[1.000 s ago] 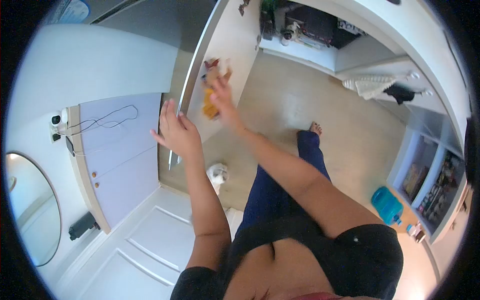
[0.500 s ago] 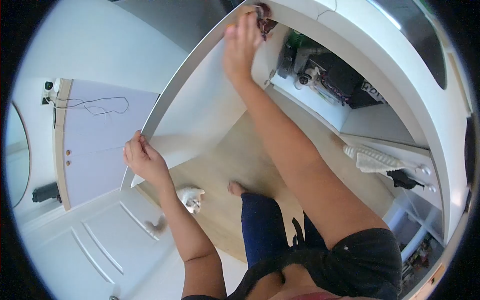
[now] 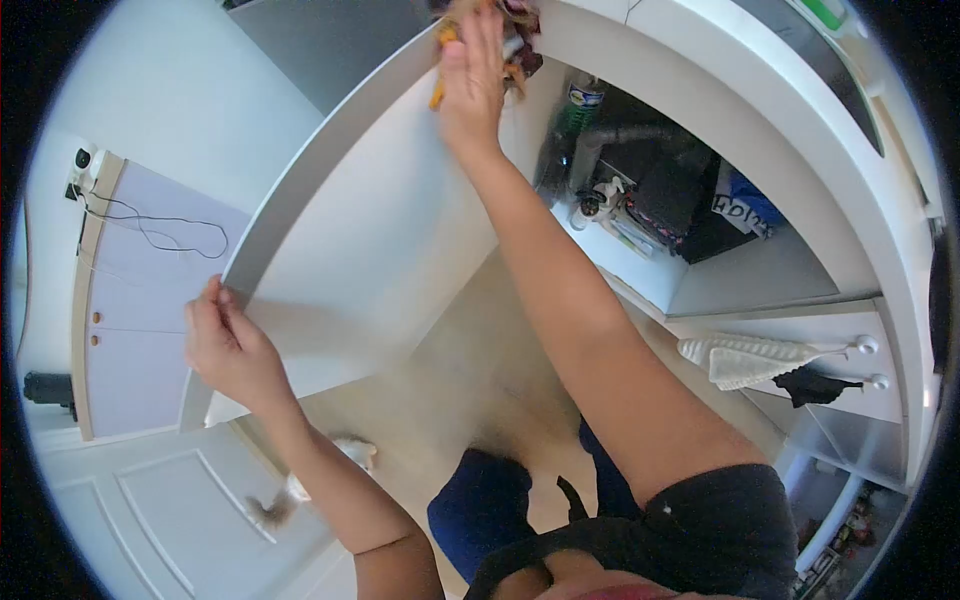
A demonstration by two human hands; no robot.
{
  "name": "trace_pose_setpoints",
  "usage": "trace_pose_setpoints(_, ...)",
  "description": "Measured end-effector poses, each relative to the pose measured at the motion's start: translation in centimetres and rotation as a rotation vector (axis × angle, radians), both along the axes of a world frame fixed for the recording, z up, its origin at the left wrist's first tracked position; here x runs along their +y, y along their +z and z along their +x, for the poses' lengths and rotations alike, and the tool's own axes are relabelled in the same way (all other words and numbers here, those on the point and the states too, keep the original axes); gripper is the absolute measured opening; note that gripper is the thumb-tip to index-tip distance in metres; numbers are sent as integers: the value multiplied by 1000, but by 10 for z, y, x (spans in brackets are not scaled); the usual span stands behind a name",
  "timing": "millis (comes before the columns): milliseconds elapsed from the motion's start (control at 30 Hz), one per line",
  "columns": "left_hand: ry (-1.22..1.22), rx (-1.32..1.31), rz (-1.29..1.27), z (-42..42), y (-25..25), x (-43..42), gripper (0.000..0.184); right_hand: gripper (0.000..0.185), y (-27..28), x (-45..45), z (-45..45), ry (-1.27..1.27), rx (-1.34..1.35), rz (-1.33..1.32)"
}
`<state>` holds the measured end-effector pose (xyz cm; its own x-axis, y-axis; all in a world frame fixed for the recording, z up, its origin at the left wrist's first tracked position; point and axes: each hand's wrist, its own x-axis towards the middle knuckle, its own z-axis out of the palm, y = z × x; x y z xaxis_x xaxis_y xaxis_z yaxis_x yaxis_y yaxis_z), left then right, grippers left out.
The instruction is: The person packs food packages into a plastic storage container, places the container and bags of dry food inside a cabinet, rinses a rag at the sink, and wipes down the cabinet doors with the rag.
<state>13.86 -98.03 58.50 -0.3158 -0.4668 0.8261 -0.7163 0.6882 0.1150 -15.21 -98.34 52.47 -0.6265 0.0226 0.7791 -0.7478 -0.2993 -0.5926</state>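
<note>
My left hand (image 3: 232,345) pinches the free edge of an open white cabinet door (image 3: 370,220) between thumb and fingers. At the top of the view, my right hand (image 3: 472,95) is closed around a bunch of small multicoloured things (image 3: 520,65), by the door's upper inner corner. Orange, maroon and brown parts poke out on both sides of the fingers. Blur and the fingers hide what kind of things they are, and whether they hang from the door.
Inside the open cabinet stand a green bottle (image 3: 580,105) and dark items. A white cloth (image 3: 740,358) and a black cloth (image 3: 815,387) hang from hooks at right. On the floor, a white cat (image 3: 352,452) sits partly behind my left forearm. A panelled door (image 3: 180,510) is at lower left.
The door's free edge and my left hand have shifted left in view. My right hand has moved slightly down-left, with the multicoloured bunch now on both sides of it. My legs have shifted.
</note>
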Motion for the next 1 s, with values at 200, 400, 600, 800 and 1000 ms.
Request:
trace_pose_setpoints(200,238,-98,-305,-10,-15,6,24,35,-98,42,-5,-3,-100,280)
trace_pose_setpoints(400,-294,-40,14,-61,-147,54,43,30,-10,73,-67,-491,683,213)
trace_pose_setpoints(600,-501,-289,366,-114,-255,103,66,43,-21,89,-90,-876,1063,564)
trace_pose_setpoints(800,-651,-325,347,-147,-276,129,64,34,-40,259,-108,-1302,827,486)
trace_pose_setpoints(1000,-797,-281,343,-171,-270,154,61,41,-47,253,-115,-1299,675,435)
